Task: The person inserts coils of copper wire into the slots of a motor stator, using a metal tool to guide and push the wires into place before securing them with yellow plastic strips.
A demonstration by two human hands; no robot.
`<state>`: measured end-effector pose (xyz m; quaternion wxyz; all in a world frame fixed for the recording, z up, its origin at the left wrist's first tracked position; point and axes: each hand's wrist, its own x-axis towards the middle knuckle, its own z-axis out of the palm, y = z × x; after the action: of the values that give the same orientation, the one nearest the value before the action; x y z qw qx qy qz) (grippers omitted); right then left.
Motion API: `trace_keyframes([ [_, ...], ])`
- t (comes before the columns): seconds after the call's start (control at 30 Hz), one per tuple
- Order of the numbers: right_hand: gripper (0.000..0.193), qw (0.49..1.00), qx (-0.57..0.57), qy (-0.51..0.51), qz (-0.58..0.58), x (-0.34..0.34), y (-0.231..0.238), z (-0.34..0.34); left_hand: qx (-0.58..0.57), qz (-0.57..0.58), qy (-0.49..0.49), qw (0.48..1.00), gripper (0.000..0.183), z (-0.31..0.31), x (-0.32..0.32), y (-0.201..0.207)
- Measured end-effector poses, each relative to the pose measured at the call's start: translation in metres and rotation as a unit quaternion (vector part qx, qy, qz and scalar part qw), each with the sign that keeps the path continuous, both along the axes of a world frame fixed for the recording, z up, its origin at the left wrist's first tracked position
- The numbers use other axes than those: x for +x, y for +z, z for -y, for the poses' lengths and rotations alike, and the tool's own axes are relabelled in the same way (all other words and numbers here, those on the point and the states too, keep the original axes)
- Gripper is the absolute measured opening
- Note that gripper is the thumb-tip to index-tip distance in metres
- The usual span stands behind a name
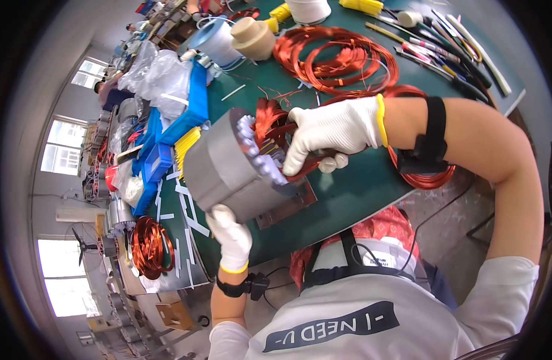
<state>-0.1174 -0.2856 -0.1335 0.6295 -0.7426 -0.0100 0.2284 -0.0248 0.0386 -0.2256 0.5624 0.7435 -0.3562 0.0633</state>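
Windows (pixel 63 150) line the workshop wall on our left, and before us spreads the green counter (pixel 342 207). Blue bins (pixel 197 90) stand along its left edge, while a broad copper coil (pixel 288 53) lies toward the far edge. Between that coil and the near edge sits the grey metal cylinder (pixel 219 165), on its side, its mouth facing right and ringed with white liners (pixel 271 168).

We judge the cylinder heavy, stiff and rather smooth, so its plain outer wall, taken low and with both palms, looks the best hold; the liners seem easily crushed and should be spared. Our left hand (pixel 230 237) rests against the lower wall nearest the near edge, though how far its fingers spread we cannot tell. Our right hand (pixel 336 126) is at the mouth, thumb and curled fingers closed about copper wires (pixel 305 169). These should be springy, their coating prone to scratching, so better gathered in a loose bundle than bent sharply. Smallest, white strips (pixel 189 210) litter the counter beside the bins.
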Motion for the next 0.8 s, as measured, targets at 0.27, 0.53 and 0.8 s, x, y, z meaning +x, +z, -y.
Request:
trace_keyframes([
  [0.27,0.028,0.995,0.084,0.005,-0.046,0.001,0.009,0.004,0.114,0.311,0.181,0.926,0.033,0.022,-0.009,0.107],
  [0.53,0.023,0.964,-0.109,0.114,0.213,0.003,-0.001,0.020,0.372,0.511,-0.076,0.771,0.040,0.106,-0.034,0.134],
  [0.8,0.027,0.655,-0.624,0.386,0.181,0.039,0.024,-0.002,0.383,0.492,-0.053,0.780,0.032,0.113,-0.036,0.126],
])
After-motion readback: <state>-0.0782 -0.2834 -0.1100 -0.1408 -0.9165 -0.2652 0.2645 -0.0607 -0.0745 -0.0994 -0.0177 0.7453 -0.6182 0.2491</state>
